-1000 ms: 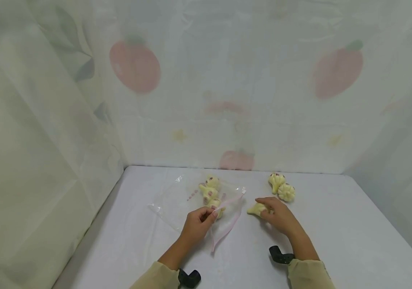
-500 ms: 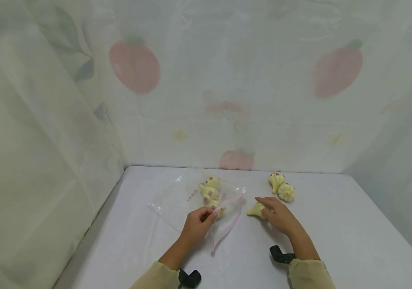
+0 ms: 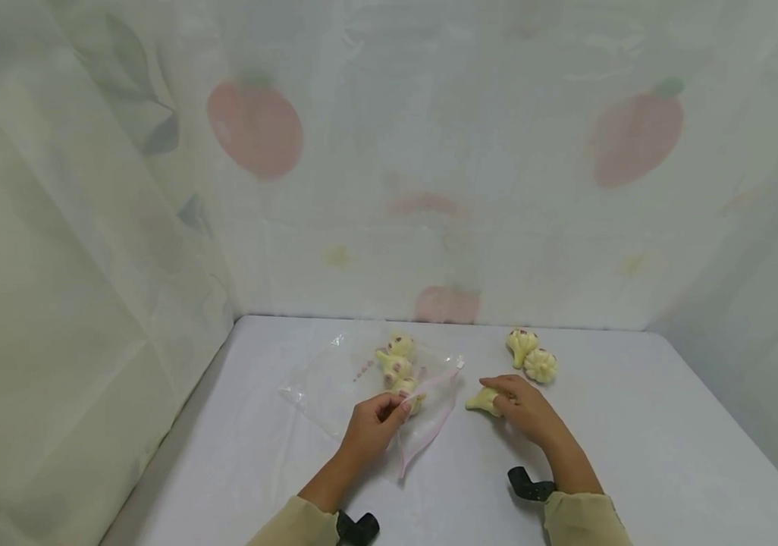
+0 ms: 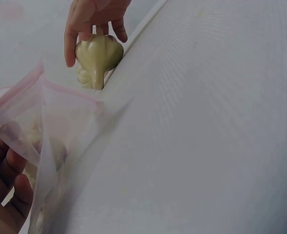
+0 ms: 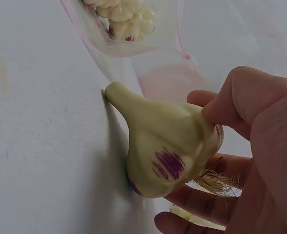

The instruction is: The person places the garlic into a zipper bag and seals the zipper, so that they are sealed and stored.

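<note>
Hardly anything has shifted over the last second: both hands keep the places they had, and no bulb has moved in or out of the bag. The right hand (image 3: 524, 407) stays at the near garlic bulb (image 5: 165, 146), its fingers and thumb grasping the round body, the stem turned toward the bag and apparently low against the desk (image 3: 676, 432). The left hand (image 3: 370, 426) still pinches the edge of the clear bag (image 3: 324, 387) near its pink-trimmed mouth, which gapes toward the grasped bulb. Three bulbs in the bag (image 3: 395, 367) show through the plastic, while two loose bulbs (image 3: 540, 365) sit touching beyond the right hand. So the work seems to be at a brief pause, with the grasped bulb just beside the bag and not yet inside it
</note>
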Demonstrator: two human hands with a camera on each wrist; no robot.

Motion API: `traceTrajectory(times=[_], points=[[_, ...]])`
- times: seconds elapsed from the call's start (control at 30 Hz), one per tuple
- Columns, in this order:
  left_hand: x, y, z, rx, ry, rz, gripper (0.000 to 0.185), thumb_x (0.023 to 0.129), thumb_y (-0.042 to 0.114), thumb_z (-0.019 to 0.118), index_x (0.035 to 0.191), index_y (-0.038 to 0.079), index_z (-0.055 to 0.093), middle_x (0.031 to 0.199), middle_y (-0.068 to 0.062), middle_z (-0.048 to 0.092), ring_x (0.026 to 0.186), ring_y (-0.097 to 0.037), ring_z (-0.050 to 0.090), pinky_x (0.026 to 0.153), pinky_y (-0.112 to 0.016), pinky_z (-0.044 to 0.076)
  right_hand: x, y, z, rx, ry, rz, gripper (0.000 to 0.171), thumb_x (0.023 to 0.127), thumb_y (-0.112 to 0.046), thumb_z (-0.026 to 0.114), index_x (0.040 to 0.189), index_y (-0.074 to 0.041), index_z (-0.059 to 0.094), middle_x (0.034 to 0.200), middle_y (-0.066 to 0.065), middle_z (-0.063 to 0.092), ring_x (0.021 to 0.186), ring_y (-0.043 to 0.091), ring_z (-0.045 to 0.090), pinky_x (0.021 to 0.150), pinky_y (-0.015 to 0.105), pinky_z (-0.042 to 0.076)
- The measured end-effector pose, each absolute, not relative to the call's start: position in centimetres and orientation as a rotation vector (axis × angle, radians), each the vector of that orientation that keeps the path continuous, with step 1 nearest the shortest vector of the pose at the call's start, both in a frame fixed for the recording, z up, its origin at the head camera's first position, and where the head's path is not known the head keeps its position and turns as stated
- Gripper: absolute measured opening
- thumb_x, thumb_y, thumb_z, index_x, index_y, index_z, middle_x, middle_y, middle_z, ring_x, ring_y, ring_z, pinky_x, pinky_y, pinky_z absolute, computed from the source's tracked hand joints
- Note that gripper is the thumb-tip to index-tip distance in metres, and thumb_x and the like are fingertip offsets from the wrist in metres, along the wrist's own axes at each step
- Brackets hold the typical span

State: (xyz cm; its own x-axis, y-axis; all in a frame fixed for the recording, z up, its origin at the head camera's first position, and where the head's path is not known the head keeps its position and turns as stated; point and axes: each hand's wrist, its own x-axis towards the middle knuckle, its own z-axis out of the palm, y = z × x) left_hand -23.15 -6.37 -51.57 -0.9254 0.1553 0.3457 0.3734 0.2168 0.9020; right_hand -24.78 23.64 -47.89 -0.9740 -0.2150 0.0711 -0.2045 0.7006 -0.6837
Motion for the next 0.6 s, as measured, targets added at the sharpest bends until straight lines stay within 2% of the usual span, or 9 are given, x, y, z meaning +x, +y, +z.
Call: traceTrajectory(times=[0.13,0.37,0.6], points=[[-22.4,-6.2,-50.5,-0.499,-2.316,-1.773,0.014,0.094,0.013,0.067,0.085,0.003,0.070,0.070,-0.004,0.063,0.060,-0.002,0.049,0.055,-0.018,0.043,-24.8,23.6,-48.1,-0.370,2.904,-1.170,0.042,0.090,-0.010,0.053,0.129,-0.018,0.065,0.134,0.007,0.058,0.124,0.031,0.053,0.099,0.054,0.042],[-21.2,-6.2,-48.2,-0.522,-2.316,-1.780,0.015,0.094,0.011,0.066,0.086,-0.001,0.069,0.070,-0.002,0.061,0.060,-0.001,0.049,0.055,-0.019,0.044,-25.2,23.0,-48.7,-0.444,2.998,-1.111,0.043,0.084,-0.005,0.058,0.124,-0.018,0.068,0.121,0.010,0.059,0.099,0.021,0.053,0.082,0.039,0.044],[-21.2,-6.2,-48.1,-0.500,-2.319,-1.798,0.014,0.094,0.011,0.066,0.086,0.000,0.070,0.070,-0.002,0.061,0.060,-0.001,0.049,0.055,-0.018,0.043,-25.2,22.8,-48.8,-0.435,3.013,-1.118,0.041,0.085,-0.007,0.060,0.123,-0.020,0.069,0.118,0.007,0.058,0.098,0.020,0.053,0.082,0.039,0.045]])
